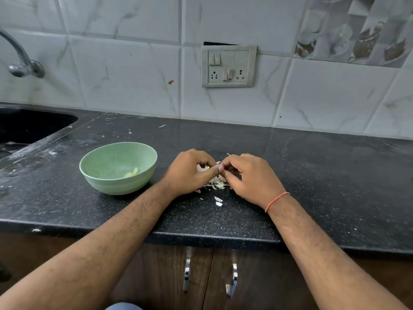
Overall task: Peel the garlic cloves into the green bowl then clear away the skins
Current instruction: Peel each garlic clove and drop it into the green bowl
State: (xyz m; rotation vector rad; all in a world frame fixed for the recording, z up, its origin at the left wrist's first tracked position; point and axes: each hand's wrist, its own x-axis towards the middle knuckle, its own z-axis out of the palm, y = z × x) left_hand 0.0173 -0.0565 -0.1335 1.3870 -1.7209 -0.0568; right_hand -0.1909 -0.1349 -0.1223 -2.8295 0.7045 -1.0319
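A green bowl point(105, 162) stands on the black counter, left of my hands, with peeled garlic cloves point(132, 172) in its bottom. My left hand point(187, 173) and my right hand point(250, 177) meet fingertip to fingertip over a small heap of garlic skins point(215, 183). Both pinch a garlic piece point(220, 166) between them; it is mostly hidden by the fingers. Two loose skin flakes point(218, 201) lie nearer to me on the counter.
A dark sink point(26, 128) is sunk into the counter at the far left, under a metal tap point(20, 61). A switch and socket plate point(228, 67) sits on the tiled wall. The counter's front edge point(201, 237) runs above cabinet doors with handles.
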